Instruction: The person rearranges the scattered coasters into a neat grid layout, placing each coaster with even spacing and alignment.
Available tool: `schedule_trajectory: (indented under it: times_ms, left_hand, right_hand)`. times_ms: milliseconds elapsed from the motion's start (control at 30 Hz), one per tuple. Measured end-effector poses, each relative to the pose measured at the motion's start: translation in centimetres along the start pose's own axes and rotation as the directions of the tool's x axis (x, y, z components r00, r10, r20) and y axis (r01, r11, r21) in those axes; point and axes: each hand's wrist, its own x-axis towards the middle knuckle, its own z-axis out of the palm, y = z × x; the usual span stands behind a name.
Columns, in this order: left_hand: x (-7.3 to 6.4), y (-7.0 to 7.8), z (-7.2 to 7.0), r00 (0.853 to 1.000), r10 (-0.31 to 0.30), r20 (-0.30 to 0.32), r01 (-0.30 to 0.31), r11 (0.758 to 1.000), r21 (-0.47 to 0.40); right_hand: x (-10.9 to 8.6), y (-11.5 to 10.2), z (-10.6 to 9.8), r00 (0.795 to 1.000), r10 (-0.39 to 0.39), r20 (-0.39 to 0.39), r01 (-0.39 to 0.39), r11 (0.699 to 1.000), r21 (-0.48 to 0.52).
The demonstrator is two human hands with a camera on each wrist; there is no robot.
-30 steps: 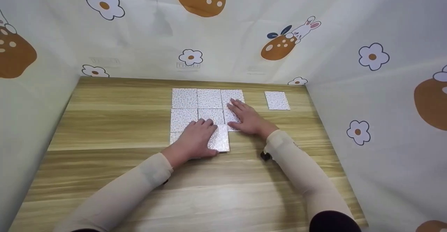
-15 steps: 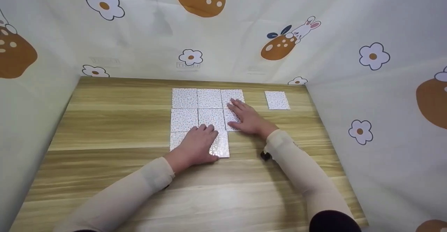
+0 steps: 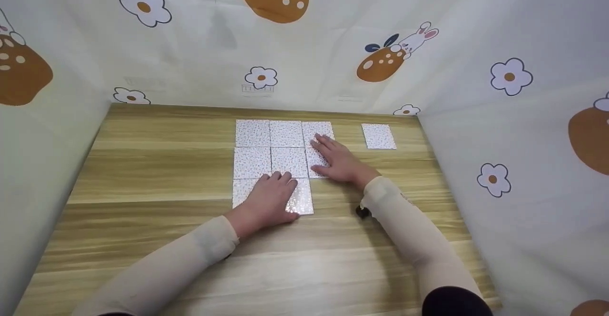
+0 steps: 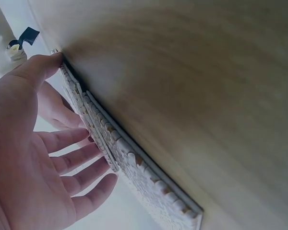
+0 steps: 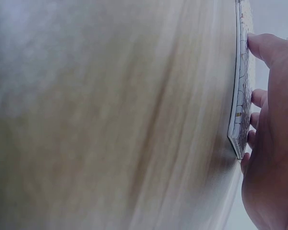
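In the head view, several white speckled square tiles [image 3: 252, 162] lie edge to edge in rows. My left hand [image 3: 269, 197] holds a glossy tile [image 3: 301, 199] in the nearest row, thumb at its near edge and fingertips by its far edge. The left wrist view shows the thumb [image 4: 50, 62] at one end of this tile and the fingers spread along its face. My right hand [image 3: 338, 161] rests with fairly straight fingers on the right-hand column of tiles. In the right wrist view, its fingertips touch a tile [image 5: 241, 96] near the edge.
A separate speckled tile [image 3: 378, 136] lies to the right of the rows, near the back. The wooden table [image 3: 157, 163] is enclosed behind and on both sides by a pale printed cloth [image 3: 190, 44].
My left hand has drawn the glossy tile slightly toward me and it now lines up in the near row. The right hand has stayed in place.
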Motion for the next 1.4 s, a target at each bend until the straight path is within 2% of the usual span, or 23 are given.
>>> schedule_trajectory:
  times_ms: [333,500,667,1133,1267,1400]
  left_hand:
    - [0.0,0.1,-0.1,1.000,-0.001,0.008,0.001,0.999,0.047]
    - [-0.1,0.0,-0.1,1.000,0.006,-0.015,-0.005,0.999,0.042]
    - [-0.1,-0.2,-0.3,1.000,0.010,-0.030,-0.009,1.000,0.024]
    - [-0.7,-2.2,-1.5,0.998,-0.044,-0.052,0.040,0.997,-0.064]
    - [-1.0,-2.6,-1.9,0.997,-0.060,-0.054,0.055,0.993,-0.101]
    - [-1.1,-3.2,-1.9,0.996,-0.074,-0.059,0.063,0.984,-0.164]
  right_hand:
    - [-0.1,-0.3,-0.3,1.000,0.011,-0.003,-0.011,1.000,0.010]
    - [0.0,-0.3,-0.3,1.000,0.014,-0.001,-0.014,1.000,0.015]
    - [0.1,-0.3,-0.4,1.000,0.019,0.005,-0.019,1.000,0.017]
    - [0.2,-0.5,-0.7,1.000,0.024,0.006,-0.024,0.999,0.029]
    - [0.2,-0.5,-0.8,0.999,0.014,-0.041,-0.011,0.998,0.056]
    - [-0.2,-0.5,-0.9,0.990,0.019,-0.140,0.001,0.989,0.145]
